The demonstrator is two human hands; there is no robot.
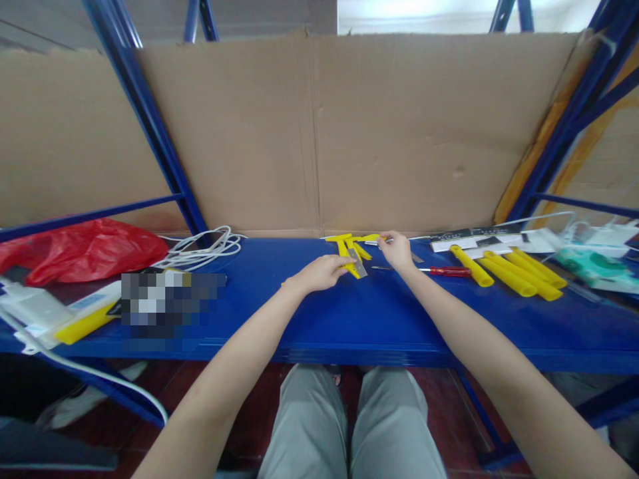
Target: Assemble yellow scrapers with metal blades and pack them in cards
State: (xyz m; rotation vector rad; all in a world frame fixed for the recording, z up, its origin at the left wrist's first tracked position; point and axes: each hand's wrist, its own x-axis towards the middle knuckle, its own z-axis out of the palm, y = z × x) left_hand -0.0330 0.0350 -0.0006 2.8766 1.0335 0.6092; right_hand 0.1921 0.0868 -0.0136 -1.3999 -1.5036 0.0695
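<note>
My left hand [327,271] is closed on a yellow plastic piece [352,270], with a flat grey metal blade [360,267] lying against it. Just behind its fingertips lie several more yellow plastic parts, among them a T-shaped one [341,241]. My right hand [397,249] has thumb and fingers pinched together beside a small yellow and white piece [372,239]; what sits in the pinch is too small to make out. Close to the right wrist, a screwdriver with a red handle [450,271] rests on the blue table, its shaft pointing left.
Several yellow tubes [509,276] lie at the right beside black-and-white packaging [462,239]. A red plastic bag [84,249], a coiled white cable [210,247] and a pixelated dark object [164,306] occupy the left. Cardboard [399,133] stands along the back, between blue metal posts [150,126].
</note>
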